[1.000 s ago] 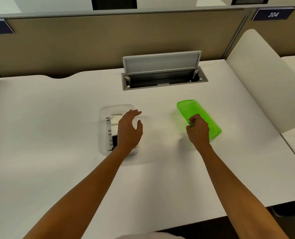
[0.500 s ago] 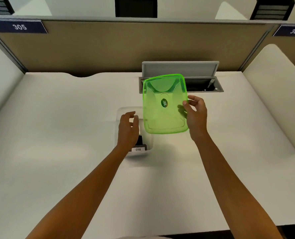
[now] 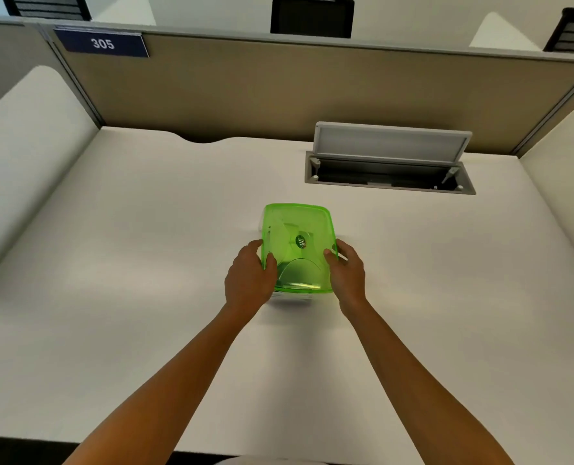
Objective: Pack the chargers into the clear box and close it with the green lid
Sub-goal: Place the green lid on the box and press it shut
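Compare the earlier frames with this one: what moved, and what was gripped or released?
The green lid went from lying on the desk, right of the clear box, to sitting on top of it. The right hand took it up and carried it left; the left hand joined the grip. The box stayed put.

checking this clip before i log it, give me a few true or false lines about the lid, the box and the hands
1. The green lid lies over the clear box. True.
2. The left hand rests flat on the desk, away from the box. False: it grips the lid's left edge.
3. The right hand holds the lid's right edge. True.
4. The cable hatch in the desk is shut. False: its flap stands open.
5. The blue sign on the divider reads 304. False: it reads 305.
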`<action>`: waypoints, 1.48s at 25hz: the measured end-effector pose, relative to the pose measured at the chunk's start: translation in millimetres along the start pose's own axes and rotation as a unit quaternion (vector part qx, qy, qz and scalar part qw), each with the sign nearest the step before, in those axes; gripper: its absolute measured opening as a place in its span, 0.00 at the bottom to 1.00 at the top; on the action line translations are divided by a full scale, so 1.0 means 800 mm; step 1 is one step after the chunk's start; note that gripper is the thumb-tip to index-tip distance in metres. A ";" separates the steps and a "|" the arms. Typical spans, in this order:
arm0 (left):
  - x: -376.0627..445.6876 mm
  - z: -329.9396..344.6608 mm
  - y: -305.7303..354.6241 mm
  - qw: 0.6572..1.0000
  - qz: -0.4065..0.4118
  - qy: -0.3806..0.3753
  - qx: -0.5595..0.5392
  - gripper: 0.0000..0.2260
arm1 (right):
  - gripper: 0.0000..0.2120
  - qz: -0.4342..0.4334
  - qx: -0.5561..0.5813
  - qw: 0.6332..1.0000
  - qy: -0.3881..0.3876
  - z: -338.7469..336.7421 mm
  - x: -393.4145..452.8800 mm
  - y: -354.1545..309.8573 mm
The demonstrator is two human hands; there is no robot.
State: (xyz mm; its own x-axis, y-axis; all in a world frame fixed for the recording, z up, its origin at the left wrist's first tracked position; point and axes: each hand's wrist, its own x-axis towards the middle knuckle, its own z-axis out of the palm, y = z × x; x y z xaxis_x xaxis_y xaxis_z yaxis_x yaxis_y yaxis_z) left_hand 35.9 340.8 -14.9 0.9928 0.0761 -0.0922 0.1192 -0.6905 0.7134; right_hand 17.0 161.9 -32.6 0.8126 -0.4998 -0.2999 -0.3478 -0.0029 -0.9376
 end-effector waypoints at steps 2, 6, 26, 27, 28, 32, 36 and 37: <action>0.001 -0.004 -0.007 1.000 -0.003 0.000 0.016 0.20 | 0.21 -0.008 -0.031 0.999 -0.015 0.005 -0.005 0.000; 0.003 -0.007 -0.017 1.000 0.013 0.013 0.012 0.19 | 0.25 -0.019 -0.088 0.995 -0.034 0.005 -0.012 -0.004; 0.005 -0.027 -0.069 0.839 -0.240 -0.180 -0.454 0.17 | 0.28 0.063 -0.072 0.992 -0.081 -0.017 -0.036 0.016; 0.004 -0.026 -0.069 0.834 -0.240 -0.183 -0.461 0.15 | 0.27 0.082 -0.052 0.993 -0.073 -0.017 -0.038 0.019; 0.004 -0.026 -0.070 0.831 -0.241 -0.185 -0.466 0.13 | 0.26 0.097 -0.033 0.993 -0.067 -0.017 -0.040 0.022; 0.005 -0.026 -0.069 0.835 -0.230 -0.188 -0.464 0.08 | 0.19 0.130 0.074 0.986 -0.068 -0.016 -0.044 0.034; 0.005 -0.024 -0.070 0.832 -0.227 -0.192 -0.468 0.08 | 0.17 0.150 0.174 0.970 -0.085 -0.020 -0.050 0.041; 0.005 -0.024 -0.071 0.831 -0.227 -0.193 -0.470 0.08 | 0.16 0.146 0.177 0.970 -0.082 -0.020 -0.051 0.042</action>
State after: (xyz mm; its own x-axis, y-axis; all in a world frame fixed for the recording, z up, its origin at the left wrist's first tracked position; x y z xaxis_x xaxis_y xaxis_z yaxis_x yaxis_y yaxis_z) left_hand 33.2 394.0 -42.1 0.7879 -0.1858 -0.5871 0.6158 0.2274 0.7544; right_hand -35.5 168.8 -48.9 0.7765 -0.2901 -0.5593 -0.4163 0.4302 -0.8010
